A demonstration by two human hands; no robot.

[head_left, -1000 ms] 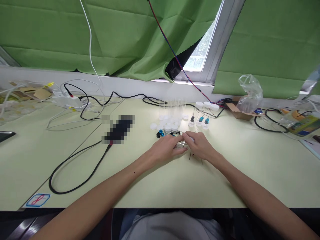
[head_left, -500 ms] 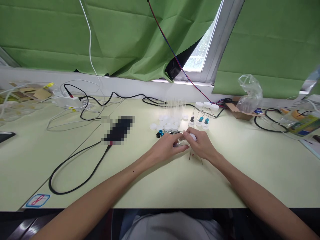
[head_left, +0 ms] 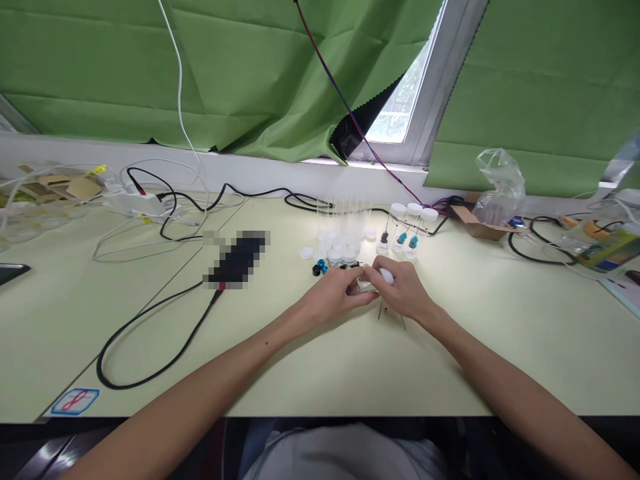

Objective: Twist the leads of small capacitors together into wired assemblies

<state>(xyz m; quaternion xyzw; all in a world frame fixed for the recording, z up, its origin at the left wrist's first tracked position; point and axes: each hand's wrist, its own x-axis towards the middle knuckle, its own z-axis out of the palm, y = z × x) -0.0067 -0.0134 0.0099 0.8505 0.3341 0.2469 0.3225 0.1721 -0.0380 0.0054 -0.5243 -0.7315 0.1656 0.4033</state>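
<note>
My left hand (head_left: 330, 293) is closed around a clear tube (head_left: 361, 287), which lies tilted just above the table. At the tube's right end my right hand (head_left: 405, 287) grips a white cap (head_left: 387, 275); fingers hide where cap and tube meet. Just beyond the hands stand three clear tubes with white caps (head_left: 413, 210), with thin metal pins and dark or blue parts inside. Left of them are several uncapped clear tubes (head_left: 345, 217) and loose white caps (head_left: 307, 253). Small black and blue knobs (head_left: 320, 268) lie beside my left fingers. Thin rods (head_left: 403, 321) and a tiny red part (head_left: 386, 310) lie under my right hand.
A blurred-out dark device (head_left: 237, 260) with a black cable (head_left: 120, 387) lies on the left of the table. Further back are a white power strip (head_left: 135, 200) and tangled cords. An open cardboard box (head_left: 480, 223) with a clear plastic bag (head_left: 500, 183) sits at the back right.
My right fingers have shifted slightly at the cap, and the tube has turned a little in my hands. Everything else on the table stays where it was.
</note>
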